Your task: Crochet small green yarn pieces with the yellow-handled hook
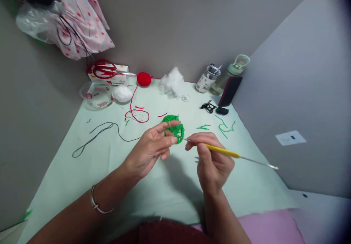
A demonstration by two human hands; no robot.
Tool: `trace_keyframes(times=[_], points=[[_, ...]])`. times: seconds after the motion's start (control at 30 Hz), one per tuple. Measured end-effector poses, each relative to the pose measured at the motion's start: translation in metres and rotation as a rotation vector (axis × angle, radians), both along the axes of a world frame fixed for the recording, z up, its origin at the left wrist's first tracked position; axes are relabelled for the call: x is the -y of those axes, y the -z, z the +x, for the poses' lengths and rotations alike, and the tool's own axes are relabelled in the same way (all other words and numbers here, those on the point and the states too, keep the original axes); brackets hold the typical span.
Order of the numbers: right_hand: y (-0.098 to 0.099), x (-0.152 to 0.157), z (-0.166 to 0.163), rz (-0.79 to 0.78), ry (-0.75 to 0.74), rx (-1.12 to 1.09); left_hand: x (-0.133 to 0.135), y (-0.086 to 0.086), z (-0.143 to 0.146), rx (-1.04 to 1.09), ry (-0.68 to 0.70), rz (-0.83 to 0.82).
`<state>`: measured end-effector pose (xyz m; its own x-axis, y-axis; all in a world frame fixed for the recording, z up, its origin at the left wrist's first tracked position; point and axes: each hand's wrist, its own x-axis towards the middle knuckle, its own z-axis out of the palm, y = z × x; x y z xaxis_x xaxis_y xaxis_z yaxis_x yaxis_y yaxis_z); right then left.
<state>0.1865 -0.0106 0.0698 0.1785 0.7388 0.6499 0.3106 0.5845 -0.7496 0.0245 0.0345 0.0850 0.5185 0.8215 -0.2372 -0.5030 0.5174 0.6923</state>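
While a silver bangle (93, 202) rings the wrist well below its fingers, the left hand (149, 147) holds green yarn (172, 121), thumb and forefinger close together with a narrow gap between them, the remaining fingers curled loosely beneath. The right hand (215, 160) has its thumb and fingers closed round the yellow handle of a hook (223, 151), whose thin metal front reaches the left thumb tip and the strands there; whether it passes through a loop is too small to tell. The hook's other end sticks out to the right of the right fingers. Two pale pointed tips (196, 158) show just beside the right thumb, the rest hidden by that hand.

The yarn sits at and just beyond the left fingertips, its rounded bulk past the forefinger. Left of those fingers, a dark cord (120, 133) trails over the pale green cloth (68, 185). Beyond the right fingers lie green scraps (203, 127), then a black clip (208, 107) just beside a small black case (222, 111). Past the left fingers, a red strand (148, 116) runs back to a red ball (144, 79). Farthest from the fingers are white fluff (172, 82), a cup of pens (205, 83) and a bottle (235, 68).
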Motion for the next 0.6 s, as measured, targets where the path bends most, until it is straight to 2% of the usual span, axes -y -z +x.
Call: trace_keyframes(times=[0.13,0.27,0.37,0.47,0.6], points=[[-0.003,-0.004,0.003,-0.088,-0.083,-0.267,-0.001,-0.002,0.000,-0.046,-0.023,0.055],[0.001,-0.007,0.004,-0.139,-0.148,-0.295,0.002,0.001,0.003,-0.098,-0.001,0.119],[0.003,-0.008,0.002,-0.173,-0.157,-0.235,0.004,0.006,0.005,-0.138,-0.007,0.185],[0.006,-0.006,-0.004,-0.162,-0.068,-0.142,0.006,0.009,0.009,-0.186,-0.062,0.195],[0.008,-0.003,-0.011,0.059,0.164,0.220,0.008,0.011,0.013,-0.122,-0.104,0.109]])
